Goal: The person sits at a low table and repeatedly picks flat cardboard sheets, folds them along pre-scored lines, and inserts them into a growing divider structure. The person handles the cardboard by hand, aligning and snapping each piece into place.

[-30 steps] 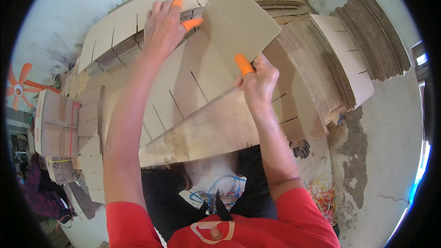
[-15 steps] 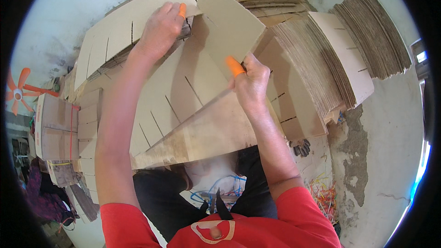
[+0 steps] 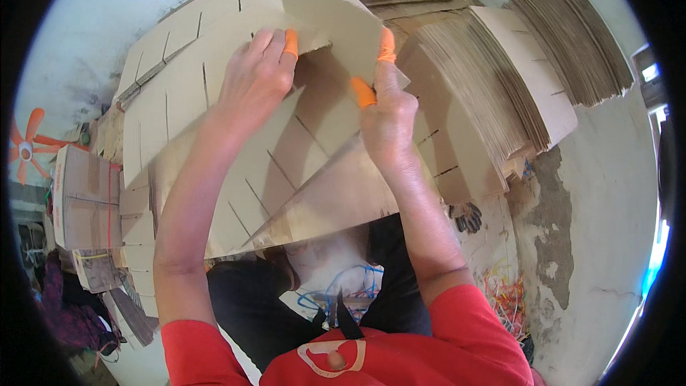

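My left hand (image 3: pixel 261 75) is closed on the right end of a slotted cardboard sheet (image 3: pixel 187 104), which lies tilted in front of the far stack of slotted sheets (image 3: pixel 214 7). An orange finger cover shows on this hand. My right hand (image 3: pixel 389 114), with orange covers on the thumb and a finger, pinches the lower right corner of a plain-faced cardboard panel (image 3: pixel 332 18) standing up at a slant. The panel's lower left edge comes close to my left fingers; whether the two pieces touch, I cannot tell. Below both hands another slotted sheet (image 3: pixel 286 164) lies on the wooden board (image 3: pixel 325 211).
To the right stand thick stacks of cardboard (image 3: pixel 471 78), with a darker stack (image 3: pixel 572 36) against the wall. A dark glove (image 3: pixel 466 218) lies beyond my right forearm. At left are taped boxes (image 3: pixel 89 196) and an orange fan (image 3: pixel 27 150). Coloured straps (image 3: pixel 504 300) lie on the floor.
My left hand has drawn a slotted sheet off the far stack, toward me. The panel in my right hand has tipped and its near corner has swung down; my right finger now lies along it.
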`<move>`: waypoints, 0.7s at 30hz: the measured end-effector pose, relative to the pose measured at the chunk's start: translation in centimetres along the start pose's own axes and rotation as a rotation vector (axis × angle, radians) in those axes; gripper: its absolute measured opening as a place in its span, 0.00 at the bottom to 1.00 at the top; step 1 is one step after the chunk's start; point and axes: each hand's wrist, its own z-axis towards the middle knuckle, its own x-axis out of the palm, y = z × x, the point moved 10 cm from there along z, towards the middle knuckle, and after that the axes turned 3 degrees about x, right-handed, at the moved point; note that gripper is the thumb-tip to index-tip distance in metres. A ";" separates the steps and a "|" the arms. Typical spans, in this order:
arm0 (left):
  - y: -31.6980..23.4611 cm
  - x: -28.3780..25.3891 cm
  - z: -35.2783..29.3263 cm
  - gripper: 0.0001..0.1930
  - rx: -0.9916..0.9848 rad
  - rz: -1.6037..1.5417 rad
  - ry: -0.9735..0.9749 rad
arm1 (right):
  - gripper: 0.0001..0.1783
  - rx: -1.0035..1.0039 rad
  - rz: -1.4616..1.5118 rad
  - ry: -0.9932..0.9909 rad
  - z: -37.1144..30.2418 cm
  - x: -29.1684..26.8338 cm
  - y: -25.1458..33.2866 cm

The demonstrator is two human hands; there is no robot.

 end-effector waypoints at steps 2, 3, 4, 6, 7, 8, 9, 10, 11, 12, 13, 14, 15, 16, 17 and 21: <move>-1.4 -1.8 0.0 0.16 -0.042 -0.127 0.011 | 0.49 -0.022 -0.053 0.049 -0.6 0.1 0.5; -2.3 -2.9 0.1 0.16 -0.054 -0.200 0.012 | 0.49 0.000 -0.108 0.102 -0.8 0.3 0.7; -3.0 -3.5 0.1 0.15 -0.064 -0.258 0.053 | 0.48 0.024 -0.162 0.155 -0.9 0.6 1.2; -3.7 -5.0 -0.5 0.13 -0.089 -0.348 0.140 | 0.48 0.008 -0.263 0.254 -1.0 0.9 2.8; -3.4 -5.6 -1.0 0.13 -0.140 -0.385 0.141 | 0.49 -0.033 -0.312 0.304 -1.2 1.2 3.8; -2.8 -5.8 -1.7 0.14 -0.192 -0.413 0.146 | 0.50 -0.076 -0.353 0.354 -1.2 1.7 4.7; -2.2 -6.2 -2.3 0.14 -0.247 -0.439 0.152 | 0.41 -0.141 -0.301 0.392 -1.2 1.8 6.0; -1.5 -7.3 -2.7 0.14 -0.291 -0.401 0.136 | 0.36 -0.195 -0.267 0.417 -1.0 2.3 7.0; -1.1 -8.3 -3.3 0.13 -0.334 -0.368 0.129 | 0.32 -0.240 -0.230 0.448 -0.8 3.2 7.7; -0.6 -9.3 -4.0 0.13 -0.381 -0.332 0.120 | 0.28 -0.290 -0.193 0.479 -0.5 4.2 8.6; -0.6 -10.4 -5.0 0.14 -0.411 -0.333 0.099 | 0.25 -0.255 -0.261 0.572 -0.2 5.8 8.3; -0.6 -11.5 -5.9 0.15 -0.441 -0.330 0.069 | 0.21 -0.225 -0.333 0.660 0.4 7.2 8.0; -0.6 -12.5 -7.2 0.16 -0.483 -0.321 0.045 | 0.18 -0.203 -0.399 0.756 0.5 8.8 7.7; -0.9 -12.7 -8.4 0.17 -0.481 -0.342 0.043 | 0.17 -0.145 -0.340 0.832 0.7 10.0 7.2; -1.3 -12.7 -9.7 0.19 -0.483 -0.358 0.037 | 0.17 -0.095 -0.283 0.907 0.7 11.4 6.4; -3.8 -9.4 -13.1 0.21 -0.545 -0.435 0.208 | 0.20 -0.132 -0.414 0.864 -0.6 15.5 0.7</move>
